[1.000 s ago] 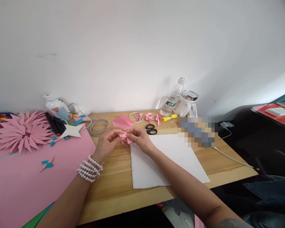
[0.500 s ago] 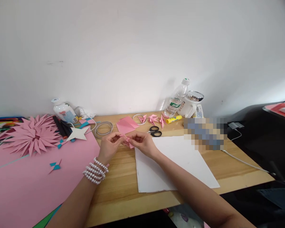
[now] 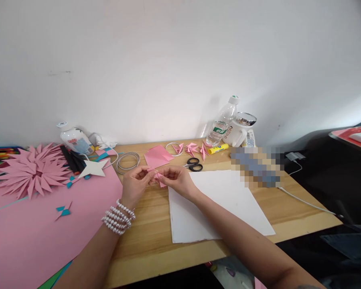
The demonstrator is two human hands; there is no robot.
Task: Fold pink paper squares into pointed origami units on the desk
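Observation:
Between my fingertips is a small piece of folded pink paper (image 3: 162, 182), partly covered by the fingers. My left hand (image 3: 136, 184), with pearl bracelets at the wrist, pinches it from the left side. From the right, my right hand (image 3: 178, 180) grips the same piece, its forearm crossing over a white board (image 3: 222, 200). Just beyond the hands lie a pink paper sheet (image 3: 158, 155) and black-handled scissors (image 3: 194, 164). Several folded pink paper pieces (image 3: 191, 149) sit farther back, beside a yellow glue stick (image 3: 218, 149).
A large spiky pink paper flower (image 3: 36, 170) and a white paper star (image 3: 93, 168) lie on pink paper (image 3: 24, 241) at left. A coiled cable (image 3: 128, 162) is behind my left hand. A water bottle (image 3: 222, 126) and a white mug (image 3: 239, 132) stand by the wall.
The whole view has shifted slightly, so things appear a little farther left. Both hands stay on the folded paper, with a small change in how the fingers and paper sit.

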